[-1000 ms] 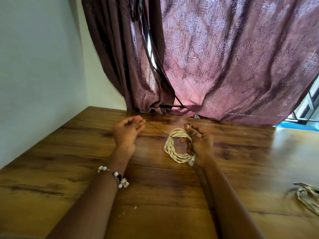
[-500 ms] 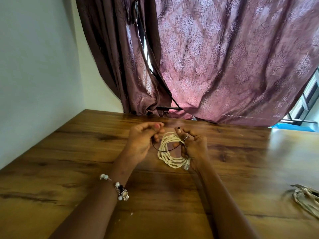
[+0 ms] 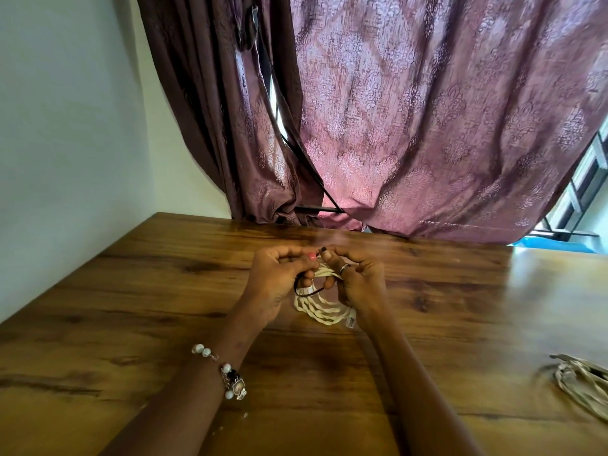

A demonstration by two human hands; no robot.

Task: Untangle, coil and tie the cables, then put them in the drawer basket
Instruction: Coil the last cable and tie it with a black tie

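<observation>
wooden table [image 3: 131, 324] — second cable bundle [image 3: 582, 386] right, curtain [image 3: 427, 126] behind.

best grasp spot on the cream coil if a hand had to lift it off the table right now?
Probably the near, lower arc of the cream coil, approached from above on the person's side. There the twisted strands lie bunched and exposed on the table, so fingers could close across the whole bundle. The far arc is covered by the left hand and right hand working the thin dark tie. Avoid the clear connector.
</observation>
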